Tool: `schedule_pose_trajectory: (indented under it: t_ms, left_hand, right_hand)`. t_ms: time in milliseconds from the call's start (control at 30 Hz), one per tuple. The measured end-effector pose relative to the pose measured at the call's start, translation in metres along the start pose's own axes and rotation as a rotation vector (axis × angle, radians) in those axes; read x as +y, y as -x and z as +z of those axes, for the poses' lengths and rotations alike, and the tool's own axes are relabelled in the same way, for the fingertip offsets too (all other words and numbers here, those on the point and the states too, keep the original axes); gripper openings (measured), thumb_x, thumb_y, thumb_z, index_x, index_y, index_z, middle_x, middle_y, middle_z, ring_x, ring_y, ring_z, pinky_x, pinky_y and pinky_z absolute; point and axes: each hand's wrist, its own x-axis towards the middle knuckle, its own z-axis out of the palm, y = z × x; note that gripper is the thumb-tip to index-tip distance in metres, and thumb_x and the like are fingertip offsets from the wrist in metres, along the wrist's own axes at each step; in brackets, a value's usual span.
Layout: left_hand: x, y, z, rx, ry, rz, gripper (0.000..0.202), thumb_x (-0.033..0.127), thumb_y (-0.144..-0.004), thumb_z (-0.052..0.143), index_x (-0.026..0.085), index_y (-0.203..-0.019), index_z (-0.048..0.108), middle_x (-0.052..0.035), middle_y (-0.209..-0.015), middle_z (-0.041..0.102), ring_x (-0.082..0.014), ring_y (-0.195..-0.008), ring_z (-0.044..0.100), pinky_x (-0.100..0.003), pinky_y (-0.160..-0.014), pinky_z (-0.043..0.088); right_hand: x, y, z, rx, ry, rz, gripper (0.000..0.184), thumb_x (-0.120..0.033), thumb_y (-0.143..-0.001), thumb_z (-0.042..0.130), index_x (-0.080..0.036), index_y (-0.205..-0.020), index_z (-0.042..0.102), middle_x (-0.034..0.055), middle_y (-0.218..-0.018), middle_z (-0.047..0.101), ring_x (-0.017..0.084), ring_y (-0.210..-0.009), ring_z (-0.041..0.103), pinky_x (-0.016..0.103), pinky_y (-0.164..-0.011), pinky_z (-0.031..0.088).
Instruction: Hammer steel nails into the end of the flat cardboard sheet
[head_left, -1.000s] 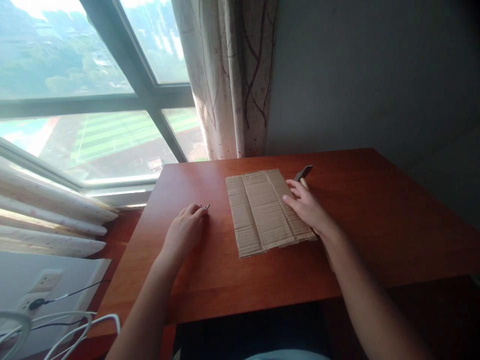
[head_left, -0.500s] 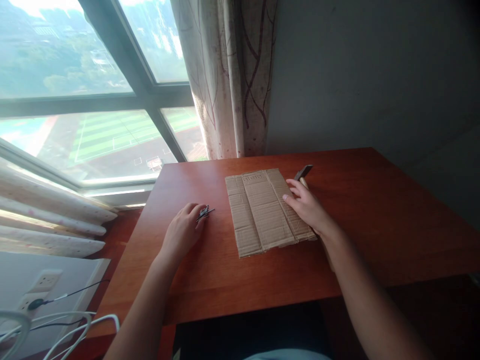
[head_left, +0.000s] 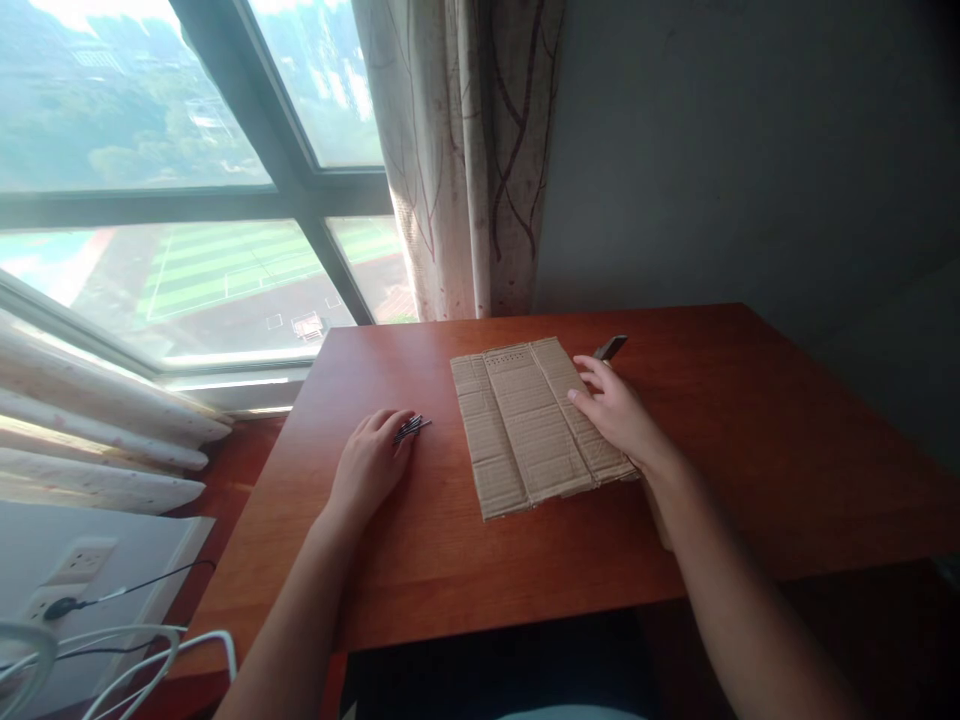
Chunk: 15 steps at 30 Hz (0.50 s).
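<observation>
My left hand (head_left: pixel 375 450) rests palm down on the table, its fingers curled round a small bunch of nails (head_left: pixel 411 428) that pokes out between thumb and forefinger. Right of it lies a flat, creased piece of brown cardboard (head_left: pixel 517 425). My right hand (head_left: pixel 611 405) is over the cardboard's right edge, thumb on top and fingers stretched apart. Just past those fingers shows the dark head of a hammer (head_left: pixel 611 348). My hand and forearm hide most of its wooden handle, whose end appears below the wrist.
The reddish-brown wooden table (head_left: pixel 750 430) meets a grey wall at the back. A window (head_left: pixel 225 270) and a patterned curtain (head_left: pixel 465 160) stand behind its left side. White cables (head_left: pixel 150 660) and a wall socket (head_left: pixel 79 562) are at lower left.
Very little differs. The view has shifted slightly. The right hand has moved a little over the hammer, whose head now shows less, and the left hand stays at the nails.
</observation>
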Motion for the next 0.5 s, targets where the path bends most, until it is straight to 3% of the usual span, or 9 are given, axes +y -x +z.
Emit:
schedule_pose_trajectory:
  t_ms: [100, 200, 367, 500]
  left_hand:
    - [0.010, -0.001, -0.003, 0.120, 0.088, -0.036, 0.033, 0.036, -0.094, 0.049, 0.021, -0.119, 0.065, -0.0101, -0.124, 0.066, -0.0276, -0.112, 0.062, -0.041, -0.099, 0.049]
    - [0.034, -0.010, -0.006, 0.191, 0.366, -0.096, 0.033, 0.036, -0.093, 0.050, 0.019, -0.116, 0.067, -0.0098, -0.122, 0.068, -0.0250, -0.108, 0.065, -0.040, -0.096, 0.052]
    - [0.079, -0.037, 0.003, -0.031, 0.944, -0.078, 0.036, 0.036, -0.089, 0.055, 0.015, -0.116, 0.068, -0.0121, -0.116, 0.072, -0.0254, -0.106, 0.066, -0.038, -0.094, 0.053]
    - [0.098, -0.053, 0.014, -0.130, 1.204, -0.100, 0.043, 0.038, -0.083, 0.060, 0.014, -0.117, 0.068, -0.0108, -0.111, 0.073, -0.0284, -0.109, 0.064, -0.040, -0.094, 0.051]
  right_hand:
    - [-0.007, -0.001, 0.000, -0.022, -0.043, 0.008, 0.053, -0.034, -0.080, 0.063, -0.024, -0.130, 0.052, 0.0123, -0.127, 0.062, 0.026, -0.110, 0.066, 0.047, -0.101, 0.050]
    - [-0.013, -0.003, -0.001, -0.052, -0.134, 0.048, 0.049, -0.034, -0.078, 0.066, -0.025, -0.125, 0.054, 0.0091, -0.122, 0.065, 0.025, -0.113, 0.065, 0.045, -0.103, 0.049]
    - [-0.017, -0.009, -0.002, -0.043, -0.269, 0.133, 0.040, -0.032, -0.076, 0.067, -0.026, -0.115, 0.058, 0.0071, -0.118, 0.070, 0.026, -0.111, 0.067, 0.046, -0.104, 0.049]
    - [-0.016, -0.006, 0.002, 0.000, -0.340, 0.187, 0.038, -0.029, -0.076, 0.067, -0.025, -0.112, 0.058, 0.0089, -0.122, 0.070, 0.027, -0.116, 0.065, 0.046, -0.105, 0.049]
